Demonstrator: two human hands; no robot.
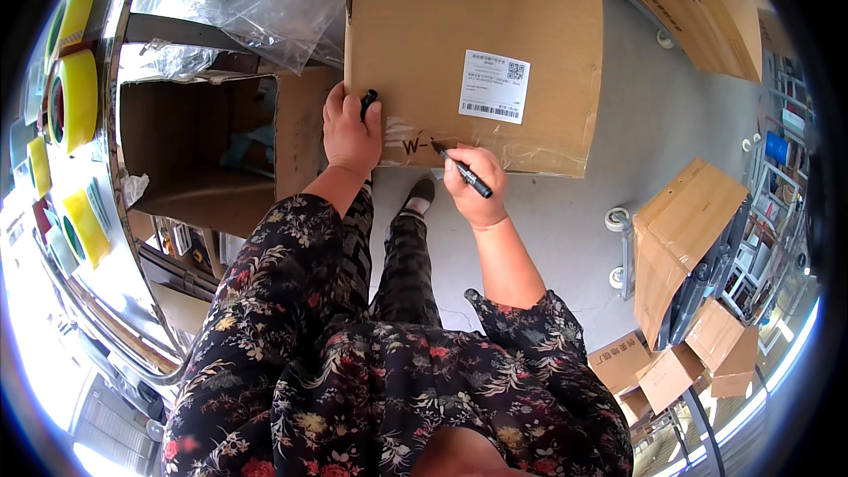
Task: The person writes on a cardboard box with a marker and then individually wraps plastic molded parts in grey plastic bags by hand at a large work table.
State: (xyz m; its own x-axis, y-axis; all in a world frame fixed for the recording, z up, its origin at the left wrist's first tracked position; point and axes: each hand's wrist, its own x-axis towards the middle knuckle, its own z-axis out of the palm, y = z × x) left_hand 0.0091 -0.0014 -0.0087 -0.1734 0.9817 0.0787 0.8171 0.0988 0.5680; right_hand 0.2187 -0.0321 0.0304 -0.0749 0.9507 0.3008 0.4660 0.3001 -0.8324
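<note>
A large cardboard box point(415, 26) stands in front of me, with a white printed label point(495, 87) on its top and clear tape along the near edge. My right hand point(477, 184) grips a black marker pen point(468, 172), its tip at dark handwritten strokes near the box's front edge. At the box's left corner rests my left hand point(351, 137). Its fingers are closed around a black marker cap point(368, 104), and they touch the cardboard.
An open cardboard box point(199, 146) sits on the left, below crumpled clear plastic film point(265, 0). Rolls of yellow tape point(75, 102) line the far left. On the right, a cardboard box point(685, 221) stands by a wheeled trolley point(625, 252), with smaller boxes point(671, 378) nearer me.
</note>
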